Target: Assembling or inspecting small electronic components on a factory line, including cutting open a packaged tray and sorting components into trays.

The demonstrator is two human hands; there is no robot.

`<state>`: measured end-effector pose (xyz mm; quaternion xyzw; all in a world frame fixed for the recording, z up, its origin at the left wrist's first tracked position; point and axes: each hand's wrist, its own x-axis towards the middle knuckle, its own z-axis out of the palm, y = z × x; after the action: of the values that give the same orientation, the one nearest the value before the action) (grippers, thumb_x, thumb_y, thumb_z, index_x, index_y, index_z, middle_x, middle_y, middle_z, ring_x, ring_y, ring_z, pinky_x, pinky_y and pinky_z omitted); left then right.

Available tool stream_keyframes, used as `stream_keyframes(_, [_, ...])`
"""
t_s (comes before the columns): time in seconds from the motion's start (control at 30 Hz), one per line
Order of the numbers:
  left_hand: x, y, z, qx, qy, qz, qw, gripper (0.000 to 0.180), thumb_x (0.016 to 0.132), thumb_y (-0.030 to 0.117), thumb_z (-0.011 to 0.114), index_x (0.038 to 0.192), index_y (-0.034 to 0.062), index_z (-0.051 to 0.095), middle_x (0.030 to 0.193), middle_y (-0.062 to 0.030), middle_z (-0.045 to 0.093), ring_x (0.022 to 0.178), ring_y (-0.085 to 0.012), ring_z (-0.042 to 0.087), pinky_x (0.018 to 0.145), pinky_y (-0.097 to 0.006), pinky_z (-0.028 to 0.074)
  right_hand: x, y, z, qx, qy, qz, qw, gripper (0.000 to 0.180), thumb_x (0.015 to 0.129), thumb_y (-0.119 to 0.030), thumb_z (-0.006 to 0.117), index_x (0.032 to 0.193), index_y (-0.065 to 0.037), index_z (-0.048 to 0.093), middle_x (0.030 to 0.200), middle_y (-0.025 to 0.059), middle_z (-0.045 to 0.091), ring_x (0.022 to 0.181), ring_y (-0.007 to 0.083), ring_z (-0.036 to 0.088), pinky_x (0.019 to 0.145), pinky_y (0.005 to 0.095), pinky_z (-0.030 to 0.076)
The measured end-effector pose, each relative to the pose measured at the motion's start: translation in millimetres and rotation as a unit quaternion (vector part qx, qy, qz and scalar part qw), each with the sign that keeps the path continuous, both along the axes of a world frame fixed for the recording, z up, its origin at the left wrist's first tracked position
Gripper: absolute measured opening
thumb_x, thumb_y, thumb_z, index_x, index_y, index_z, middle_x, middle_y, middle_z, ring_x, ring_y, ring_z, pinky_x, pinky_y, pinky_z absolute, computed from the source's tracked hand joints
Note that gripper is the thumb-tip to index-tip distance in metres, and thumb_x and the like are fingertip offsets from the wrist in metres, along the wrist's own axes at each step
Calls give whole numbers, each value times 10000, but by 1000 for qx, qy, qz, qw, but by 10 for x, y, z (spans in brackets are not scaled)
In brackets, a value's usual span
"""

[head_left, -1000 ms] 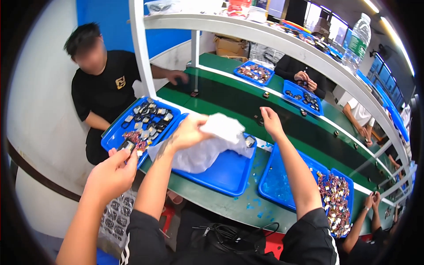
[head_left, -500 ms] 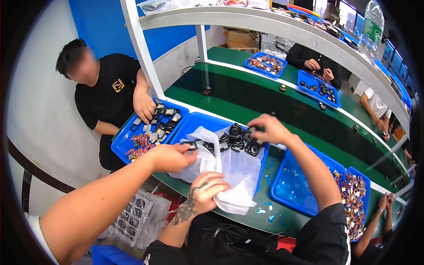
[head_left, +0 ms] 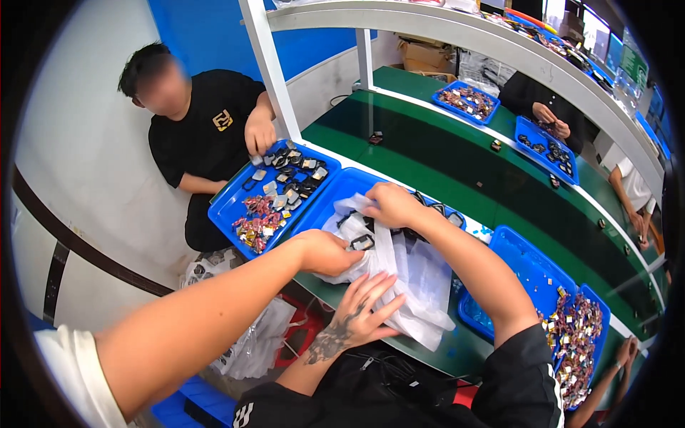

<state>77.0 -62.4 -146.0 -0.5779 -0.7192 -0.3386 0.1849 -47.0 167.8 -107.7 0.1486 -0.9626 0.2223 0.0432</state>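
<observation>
My left hand (head_left: 365, 307), tattooed at the wrist, lies with fingers spread on the near edge of a thin white plastic sheet (head_left: 408, 289). The sheet lies in and over the near side of a blue tray (head_left: 341, 178). My right hand (head_left: 396, 205) pinches a raised fold of the sheet over the tray's middle. Small black parts (head_left: 455, 218) show along the far side, partly hidden by my right forearm. A co-worker's hand (head_left: 330, 251), its arm in a white sleeve, reaches in from the left beside a black part with a silvery face (head_left: 362, 242).
At left a seated person reaches to another blue tray (head_left: 250, 207) of black parts and wired pieces. Blue trays (head_left: 514, 257) stand at right, one holding many wired pieces (head_left: 574, 335). A green conveyor (head_left: 428, 143) runs behind, below a white shelf frame (head_left: 457, 28).
My right hand has moved left from the black parts to the sheet and now pinches it. My left hand has let go its bunched grip and spread its fingers. The view has shifted.
</observation>
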Motion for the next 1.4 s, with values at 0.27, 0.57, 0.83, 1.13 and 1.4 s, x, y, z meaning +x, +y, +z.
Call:
stream_keyframes(0.27, [-267, -242, 57, -44, 27, 216, 975, 670, 661, 290, 847, 1260, 103, 613, 1455, -144, 429, 1323, -345, 424, 1053, -530, 344, -245, 85, 295, -118, 26, -27, 992, 191, 853, -143, 546, 951, 4, 618, 926, 233, 659, 930, 397, 643, 822, 454, 496])
stream_keyframes(0.57, [-833, -253, 323, 62, -50, 191, 978, 125, 839, 2, 530, 937, 43, 596, 942, -153, 644, 1091, -301, 598, 947, -430, 443, -389, -19, 448, -68, -12, 48, 996, 182, 863, -160, 550, 887, -22, 667, 836, 179, 687, 818, 352, 667, 748, 437, 514])
stream_keyframes(0.83, [-1742, 187, 683, 298, -334, 103, 888, 289, 939, 26, 449, 1222, 20, 504, 1098, -118, 566, 996, -206, 559, 895, -311, 443, -589, -198, 670, -181, -18, -33, 983, 189, 866, -138, 553, 871, 7, 675, 830, 150, 694, 831, 278, 673, 768, 388, 504])
stream_keyframes(1.13, [-2026, 809, 241, 432, -411, 97, 797, 193, 900, 126, 627, 1038, 32, 531, 948, -37, 611, 862, -132, 583, 751, -301, 489, -412, -242, 856, -321, -9, 22, 947, 318, 907, -257, 612, 1045, 19, 687, 934, 171, 703, 887, 237, 667, 806, 359, 506])
stream_keyframes(1.4, [-2093, 1084, 1360, 384, -96, 158, 904, 57, 857, 93, 627, 860, 37, 636, 701, -100, 646, 622, -205, 642, 586, -313, 497, 396, 79, 661, -295, 7, 13, 955, 993, 818, -446, 740, 1512, -17, 174, 1446, 267, 381, 1364, 355, 373, 1133, 423, 300])
